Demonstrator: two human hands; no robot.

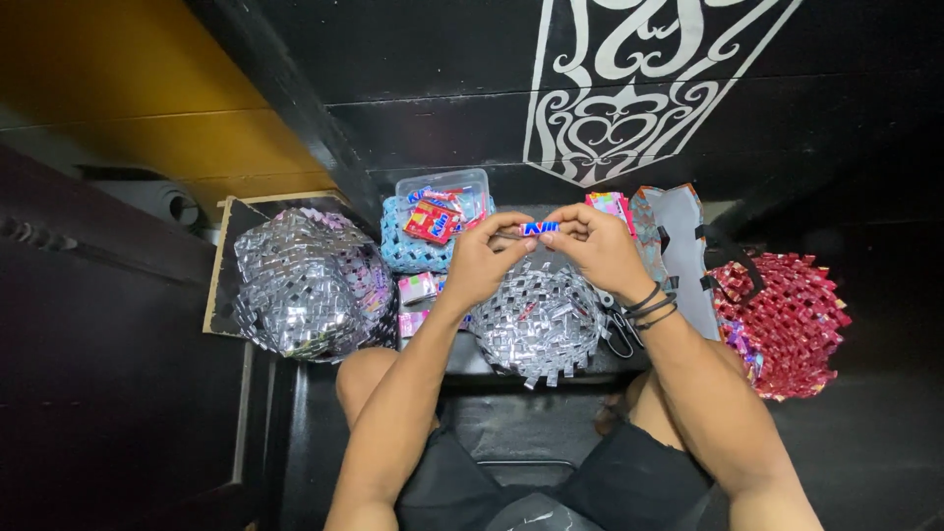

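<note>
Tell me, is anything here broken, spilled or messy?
Nothing looks broken or spilled. Both hands, left hand and right hand, pinch a small folded wrapper strip above a half-made silver woven basket. Its loose, jagged edge looks unfinished, not damaged.

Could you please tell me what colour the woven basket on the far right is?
The woven foil-strip basket is red, best seen in the head view.

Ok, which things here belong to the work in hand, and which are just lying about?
In use:
left hand
right hand
folded wrapper strip
silver woven piece
clear tub of wrappers

Lying about:
finished silver woven basket
red woven bag
scissors
</note>
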